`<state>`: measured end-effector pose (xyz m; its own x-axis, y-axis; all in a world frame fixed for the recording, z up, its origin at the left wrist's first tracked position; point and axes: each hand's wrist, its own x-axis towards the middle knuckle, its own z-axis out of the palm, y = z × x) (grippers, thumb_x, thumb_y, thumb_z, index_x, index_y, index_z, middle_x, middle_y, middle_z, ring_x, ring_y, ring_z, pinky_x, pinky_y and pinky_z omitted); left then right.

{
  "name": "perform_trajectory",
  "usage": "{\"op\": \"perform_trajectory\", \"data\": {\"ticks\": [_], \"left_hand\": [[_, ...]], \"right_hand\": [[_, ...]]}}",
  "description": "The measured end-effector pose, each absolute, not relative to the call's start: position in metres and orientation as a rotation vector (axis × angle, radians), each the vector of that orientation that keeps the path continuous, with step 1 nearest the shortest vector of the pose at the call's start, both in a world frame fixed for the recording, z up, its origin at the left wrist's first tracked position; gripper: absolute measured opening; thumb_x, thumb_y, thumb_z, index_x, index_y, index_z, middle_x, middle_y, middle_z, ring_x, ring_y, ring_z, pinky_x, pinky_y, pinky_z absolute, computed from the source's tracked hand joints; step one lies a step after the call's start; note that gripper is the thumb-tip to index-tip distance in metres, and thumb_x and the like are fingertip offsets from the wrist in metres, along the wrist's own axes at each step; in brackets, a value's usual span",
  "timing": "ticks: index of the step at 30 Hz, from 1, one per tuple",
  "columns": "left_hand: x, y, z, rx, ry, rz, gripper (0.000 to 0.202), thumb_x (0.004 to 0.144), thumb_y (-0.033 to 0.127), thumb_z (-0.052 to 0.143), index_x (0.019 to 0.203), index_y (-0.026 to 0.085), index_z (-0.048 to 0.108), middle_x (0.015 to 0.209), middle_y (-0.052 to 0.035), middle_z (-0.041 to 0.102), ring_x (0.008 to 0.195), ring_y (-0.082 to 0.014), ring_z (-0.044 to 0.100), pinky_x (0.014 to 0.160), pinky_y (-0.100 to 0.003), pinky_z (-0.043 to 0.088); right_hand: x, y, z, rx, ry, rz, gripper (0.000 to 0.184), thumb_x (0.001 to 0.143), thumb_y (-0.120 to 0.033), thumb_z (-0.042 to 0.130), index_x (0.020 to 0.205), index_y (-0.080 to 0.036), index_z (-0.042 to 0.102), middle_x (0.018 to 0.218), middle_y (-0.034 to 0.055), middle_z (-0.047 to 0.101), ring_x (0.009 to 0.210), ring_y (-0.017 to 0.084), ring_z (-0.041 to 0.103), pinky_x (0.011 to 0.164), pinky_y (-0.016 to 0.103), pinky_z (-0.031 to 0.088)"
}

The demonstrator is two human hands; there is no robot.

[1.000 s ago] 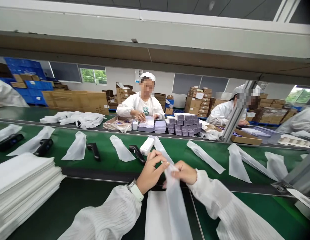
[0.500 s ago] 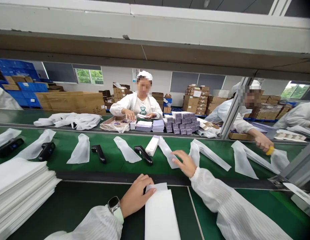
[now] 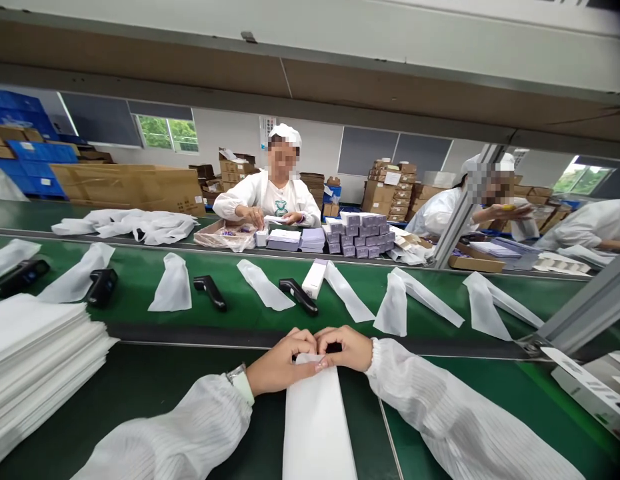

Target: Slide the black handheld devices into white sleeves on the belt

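Note:
A long white stack of flat foam bags (image 3: pixel 317 427) lies on the near bench before me, pointing away from me. At its far end, my left hand (image 3: pixel 285 360) has its fingers bent, thumb pressed on the top bag's edge. My right hand (image 3: pixel 344 348) meets it there, thumb and fingers pinched on the same edge. Just beyond both hands, the green conveyor belt (image 3: pixel 260 323) carries a black handheld device with a handle (image 3: pixel 299 296), a small white box (image 3: pixel 315 279) and a loose white bag (image 3: pixel 347 293).
A tall pile of white sheets (image 3: pixel 45 373) stands at the left. More black devices (image 3: pixel 210 292) and white bags (image 3: pixel 171 283) lie along the belt. A metal post (image 3: pixel 465 207) rises at right. Opposite, a co-worker (image 3: pixel 275 193) sits behind stacked purple boxes (image 3: pixel 360 233); another person (image 3: pixel 450 207) works farther right.
My right hand has come back from above the belt to the bag stack beside my left hand. Items on the belt have shifted slightly right. The right-hand co-worker's hand has withdrawn from the belt.

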<state>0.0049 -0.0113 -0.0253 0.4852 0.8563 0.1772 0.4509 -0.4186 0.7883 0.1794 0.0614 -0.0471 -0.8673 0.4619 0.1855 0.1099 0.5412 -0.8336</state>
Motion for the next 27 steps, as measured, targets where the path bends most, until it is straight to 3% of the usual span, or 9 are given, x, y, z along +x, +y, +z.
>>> {"op": "perform_trajectory", "data": {"ticks": [3, 6, 10, 14, 17, 19, 22, 24, 27], "left_hand": [[0.001, -0.01, -0.023, 1.922, 0.946, 0.797, 0.023, 0.072, 0.033, 0.051, 0.057, 0.016, 0.052, 0.081, -0.0013, 0.047, 0.082, -0.0156, 0.041, 0.075, -0.027, 0.033], [-0.004, -0.011, -0.024, 1.715, 0.881, 0.872, 0.026, 0.073, 0.033, 0.05, 0.055, 0.015, 0.046, 0.073, -0.0001, 0.045, 0.071, -0.0132, 0.041, 0.068, -0.025, 0.034], [-0.004, -0.011, -0.028, 1.581, 0.903, 0.927, 0.022, 0.071, 0.03, 0.052, 0.058, 0.015, 0.042, 0.062, 0.0039, 0.036, 0.06, -0.0095, 0.035, 0.062, -0.022, 0.031], [-0.003, -0.01, -0.029, 1.62, 1.013, 0.905, 0.02, 0.071, 0.03, 0.052, 0.062, 0.015, 0.043, 0.063, 0.0039, 0.036, 0.065, -0.0109, 0.037, 0.068, -0.024, 0.03], [-0.006, -0.009, -0.028, 1.545, 1.103, 0.933, 0.024, 0.074, 0.035, 0.048, 0.061, 0.016, 0.041, 0.065, 0.0031, 0.035, 0.066, -0.0112, 0.037, 0.064, -0.023, 0.031], [-0.008, -0.009, -0.028, 1.492, 1.127, 0.97, 0.03, 0.078, 0.04, 0.041, 0.061, 0.016, 0.038, 0.064, 0.0033, 0.033, 0.061, -0.0098, 0.035, 0.059, -0.021, 0.031], [-0.005, -0.009, -0.028, 1.435, 1.074, 0.989, 0.034, 0.08, 0.045, 0.035, 0.063, 0.017, 0.037, 0.062, 0.0042, 0.032, 0.055, -0.0078, 0.031, 0.054, -0.019, 0.03], [-0.002, -0.011, -0.027, 1.385, 0.999, 0.984, 0.032, 0.08, 0.046, 0.035, 0.066, 0.017, 0.038, 0.062, 0.0046, 0.033, 0.054, -0.0073, 0.032, 0.053, -0.018, 0.03], [0.004, -0.015, -0.025, 1.356, 0.93, 1.002, 0.03, 0.081, 0.045, 0.035, 0.07, 0.018, 0.039, 0.063, 0.0046, 0.035, 0.054, -0.0072, 0.033, 0.053, -0.018, 0.03]], "right_hand": [[0.182, 0.066, -0.038, -0.302, -2.517, 1.35, 0.013, 0.064, -0.03, 0.06, 0.066, -0.018, 0.062, 0.095, 0.002, 0.056, 0.091, 0.015, 0.052, 0.085, 0.028, 0.036], [0.175, 0.08, -0.031, -0.348, -2.488, 1.356, 0.019, 0.068, -0.034, 0.056, 0.074, -0.018, 0.063, 0.101, 0.0039, 0.054, 0.091, 0.016, 0.052, 0.081, 0.028, 0.039], [0.141, 0.117, -0.029, -0.884, -2.339, 0.68, 0.025, 0.075, -0.035, 0.047, 0.093, -0.02, 0.056, 0.096, 0.0059, 0.057, 0.092, 0.019, 0.05, 0.079, 0.034, 0.037], [0.102, 0.148, -0.039, -1.26, -2.323, 0.227, 0.039, 0.061, -0.023, 0.063, 0.098, -0.023, 0.051, 0.093, 0.0077, 0.058, 0.104, 0.029, 0.039, 0.088, 0.054, 0.014], [0.095, 0.154, -0.041, -1.225, -2.301, 0.286, 0.035, 0.063, -0.015, 0.06, 0.096, -0.022, 0.05, 0.085, 0.006, 0.059, 0.097, 0.026, 0.047, 0.089, 0.055, 0.01], [0.104, 0.151, -0.034, -1.162, -2.206, 0.407, 0.04, 0.069, -0.017, 0.054, 0.107, -0.024, 0.041, 0.089, 0.0049, 0.057, 0.092, 0.021, 0.051, 0.089, 0.049, 0.022], [0.124, 0.135, -0.012, -0.815, -1.769, 0.99, 0.049, 0.074, -0.029, 0.048, 0.116, -0.029, 0.022, 0.089, 0.002, 0.055, 0.08, 0.017, 0.057, 0.073, 0.04, 0.043], [0.133, 0.12, 0.005, -0.516, -1.394, 1.349, 0.051, 0.071, -0.034, 0.052, 0.112, -0.033, 0.022, 0.085, -0.0007, 0.054, 0.072, 0.017, 0.059, 0.065, 0.038, 0.047], [0.136, 0.101, 0.02, -0.302, -1.122, 1.547, 0.049, 0.065, -0.031, 0.061, 0.102, -0.034, 0.028, 0.083, -0.0037, 0.054, 0.074, 0.016, 0.059, 0.066, 0.038, 0.048]]}}
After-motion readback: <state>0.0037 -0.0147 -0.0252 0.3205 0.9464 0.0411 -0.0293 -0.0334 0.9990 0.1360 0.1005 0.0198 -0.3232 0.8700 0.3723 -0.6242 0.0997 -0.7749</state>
